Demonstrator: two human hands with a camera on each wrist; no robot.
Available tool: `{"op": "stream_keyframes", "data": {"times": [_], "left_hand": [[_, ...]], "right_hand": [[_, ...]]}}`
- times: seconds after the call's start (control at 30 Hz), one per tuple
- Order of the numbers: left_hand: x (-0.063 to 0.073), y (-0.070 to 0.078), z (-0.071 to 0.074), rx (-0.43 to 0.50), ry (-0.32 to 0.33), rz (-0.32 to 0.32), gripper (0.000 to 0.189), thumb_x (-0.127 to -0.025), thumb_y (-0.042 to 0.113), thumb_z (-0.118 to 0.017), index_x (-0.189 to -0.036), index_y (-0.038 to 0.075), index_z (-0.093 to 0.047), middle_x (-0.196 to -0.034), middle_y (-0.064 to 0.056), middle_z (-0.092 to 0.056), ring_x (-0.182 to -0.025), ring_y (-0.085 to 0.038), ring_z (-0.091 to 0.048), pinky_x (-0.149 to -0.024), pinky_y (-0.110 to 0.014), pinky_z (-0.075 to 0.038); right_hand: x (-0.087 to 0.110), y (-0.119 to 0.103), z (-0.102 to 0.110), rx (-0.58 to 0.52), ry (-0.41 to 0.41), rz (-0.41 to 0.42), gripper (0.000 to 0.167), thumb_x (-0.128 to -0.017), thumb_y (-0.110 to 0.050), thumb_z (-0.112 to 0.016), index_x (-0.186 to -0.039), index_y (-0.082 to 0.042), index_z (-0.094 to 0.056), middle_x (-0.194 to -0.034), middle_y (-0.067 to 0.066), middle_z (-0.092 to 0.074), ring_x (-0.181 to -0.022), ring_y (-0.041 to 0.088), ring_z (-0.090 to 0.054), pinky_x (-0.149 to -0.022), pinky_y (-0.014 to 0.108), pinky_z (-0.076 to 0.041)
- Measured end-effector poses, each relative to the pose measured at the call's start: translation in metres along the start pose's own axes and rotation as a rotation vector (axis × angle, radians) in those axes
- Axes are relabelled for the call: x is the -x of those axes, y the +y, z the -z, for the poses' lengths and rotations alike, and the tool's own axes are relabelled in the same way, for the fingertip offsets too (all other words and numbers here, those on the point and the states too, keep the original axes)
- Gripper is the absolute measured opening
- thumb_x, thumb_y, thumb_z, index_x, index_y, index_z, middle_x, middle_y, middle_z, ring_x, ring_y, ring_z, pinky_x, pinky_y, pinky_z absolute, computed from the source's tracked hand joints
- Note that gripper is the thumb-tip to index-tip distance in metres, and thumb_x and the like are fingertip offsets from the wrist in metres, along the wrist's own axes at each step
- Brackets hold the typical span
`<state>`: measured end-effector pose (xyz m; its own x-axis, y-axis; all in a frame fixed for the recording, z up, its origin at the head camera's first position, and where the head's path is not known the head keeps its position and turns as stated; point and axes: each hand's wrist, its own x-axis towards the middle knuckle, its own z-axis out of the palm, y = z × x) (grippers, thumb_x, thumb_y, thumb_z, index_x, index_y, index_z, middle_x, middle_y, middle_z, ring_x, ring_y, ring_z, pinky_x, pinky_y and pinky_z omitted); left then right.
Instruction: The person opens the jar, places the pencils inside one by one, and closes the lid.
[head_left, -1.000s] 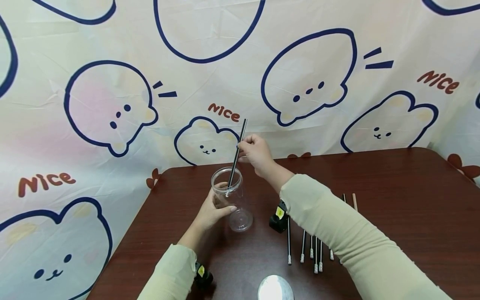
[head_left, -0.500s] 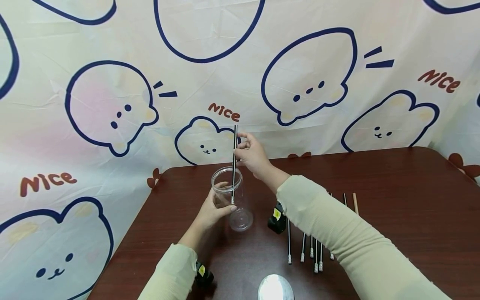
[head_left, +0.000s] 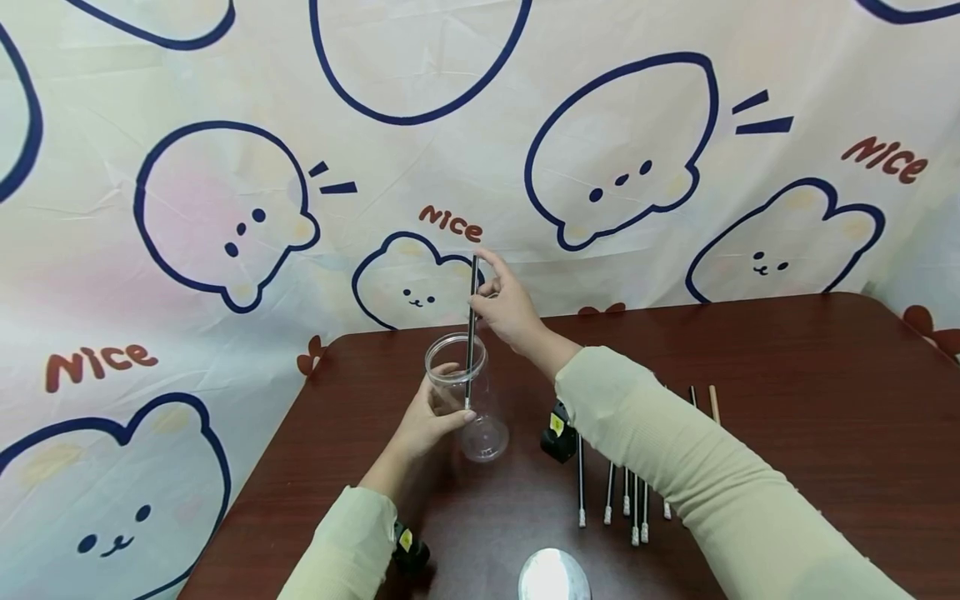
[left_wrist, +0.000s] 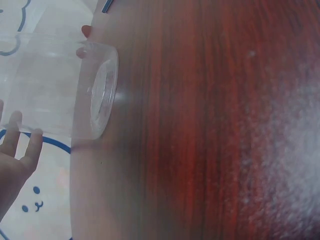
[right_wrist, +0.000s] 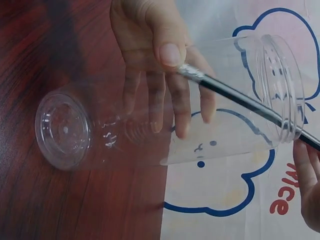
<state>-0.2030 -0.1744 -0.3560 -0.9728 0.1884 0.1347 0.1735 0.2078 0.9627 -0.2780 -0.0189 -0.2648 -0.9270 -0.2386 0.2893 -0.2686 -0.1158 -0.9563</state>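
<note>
I have the left hand (head_left: 420, 427) round a clear jar (right_wrist: 150, 147), thumb on the near side and fingers on the far side, where my right wrist view shows them through the wall. That grip is firmly on the jar. I see the jar leaning, its open mouth up and its base over the dark wood-grain surface (head_left: 810, 367); I cannot tell whether the base touches.

The right hand (head_left: 512, 304) is above the jar's mouth, and its grip pinches a slim black stick (head_left: 471, 337) with pale stripes. Its forefinger stretches up to the stick's top end. The stick runs down through the mouth, nearly upright in my head view, and its silvery lower tip is inside the jar, showing just beside the left thumb.

To the right I count several more dark sticks (head_left: 581, 483) lying on the surface with silvery ends towards me, partly covered by the right sleeve (head_left: 660, 433). A tan rod (head_left: 714, 404) pokes out beyond it. I also have a shiny round disc (head_left: 555, 575) at the bottom edge, and a black device (head_left: 558, 437) with a yellow label beside the right sleeve. Behind everything hangs a backdrop (head_left: 480, 158) printed with bear faces.
</note>
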Motion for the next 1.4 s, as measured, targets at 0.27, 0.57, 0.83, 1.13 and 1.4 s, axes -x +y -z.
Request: {"op": "stream_keyframes", "data": {"times": [0.27, 0.57, 0.83, 1.13, 1.4], "left_hand": [[-0.006, -0.01, 0.003, 0.003, -0.008, -0.017, 0.064, -0.072, 0.0, -0.065, -0.126, 0.011, -0.032, -0.112, -0.013, -0.049, -0.086, -0.02, -0.051, -0.084, -0.043, -0.035], [-0.011, -0.022, 0.007, -0.01, -0.011, -0.03, 0.066, -0.071, 0.004, -0.067, -0.125, 0.017, -0.032, -0.12, -0.009, -0.046, -0.091, -0.022, -0.051, -0.082, -0.039, -0.037], [-0.011, -0.023, 0.007, 0.01, -0.018, -0.039, 0.066, -0.071, 0.002, -0.066, -0.125, 0.017, -0.032, -0.117, -0.011, -0.048, -0.087, -0.022, -0.052, -0.081, -0.038, -0.038], [-0.011, -0.023, 0.007, -0.008, -0.015, -0.032, 0.067, -0.072, 0.003, -0.066, -0.126, 0.018, -0.031, -0.11, -0.014, -0.049, -0.083, -0.021, -0.051, -0.079, -0.038, -0.038], [-0.007, -0.012, 0.006, 0.01, -0.05, 0.001, 0.067, -0.074, 0.0, -0.063, -0.128, 0.013, -0.027, -0.123, -0.016, -0.042, -0.086, -0.019, -0.049, -0.079, -0.035, -0.038]], "right_hand": [[0.003, -0.001, -0.004, 0.034, 0.041, 0.043, 0.018, -0.084, 0.0, -0.05, -0.102, -0.001, -0.052, -0.074, 0.007, -0.047, -0.063, 0.014, -0.046, -0.055, 0.031, -0.047], [0.008, -0.007, -0.009, 0.063, -0.007, 0.002, 0.011, -0.084, -0.005, -0.053, -0.091, 0.004, -0.056, -0.077, 0.009, -0.053, -0.072, 0.019, -0.053, -0.068, 0.044, -0.046], [0.009, -0.008, -0.01, 0.18, -0.06, -0.066, 0.008, -0.08, -0.005, -0.059, -0.083, 0.003, -0.059, -0.077, 0.009, -0.055, -0.067, 0.02, -0.056, -0.064, 0.033, -0.048], [0.01, -0.012, -0.016, 0.543, -0.276, -0.068, 0.006, -0.082, -0.011, -0.059, -0.08, -0.005, -0.059, -0.077, 0.004, -0.059, -0.064, 0.017, -0.058, -0.056, 0.024, -0.046], [0.009, -0.016, -0.02, 0.749, -0.372, -0.073, 0.007, -0.083, -0.01, -0.057, -0.077, -0.007, -0.058, -0.074, 0.002, -0.058, -0.065, 0.017, -0.057, -0.053, 0.022, -0.042]]}}
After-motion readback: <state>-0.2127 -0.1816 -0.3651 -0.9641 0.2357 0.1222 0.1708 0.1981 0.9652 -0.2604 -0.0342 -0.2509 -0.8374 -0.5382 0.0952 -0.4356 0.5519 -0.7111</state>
